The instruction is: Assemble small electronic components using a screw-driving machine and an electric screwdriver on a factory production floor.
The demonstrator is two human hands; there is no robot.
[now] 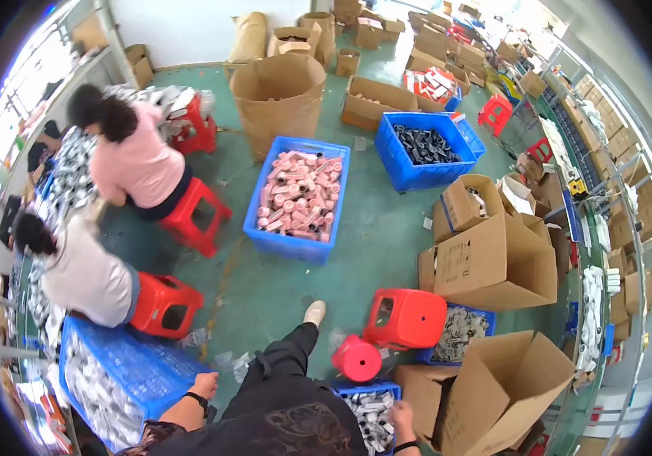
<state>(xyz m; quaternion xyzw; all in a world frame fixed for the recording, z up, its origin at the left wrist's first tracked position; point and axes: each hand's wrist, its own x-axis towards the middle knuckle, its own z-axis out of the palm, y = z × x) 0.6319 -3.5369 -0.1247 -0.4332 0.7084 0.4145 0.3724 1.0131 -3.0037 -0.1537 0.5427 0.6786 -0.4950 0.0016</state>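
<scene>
My left hand (204,385), with a dark band at the wrist, hangs low with its fingers curled and nothing visible in it. It is nearest a blue crate (160,359) of whitish, bagged-looking parts; I cannot tell whether it touches the rim. My right hand (400,416) hangs on the other side of my body, fingers loosely curled, with no object showing. Beside it stands a small blue crate (398,391) of grey and white parts. One of my feet, in a pale shoe (315,312), is out ahead on the green floor (280,292).
Ahead stands a blue crate (288,247) of pink parts. Red stools (409,318) and open cartons (485,258) line the right. Two co-workers (140,156) sit at a loaded bench on the left. A tall carton (276,106) and a blue crate (417,178) of black parts stand farther off.
</scene>
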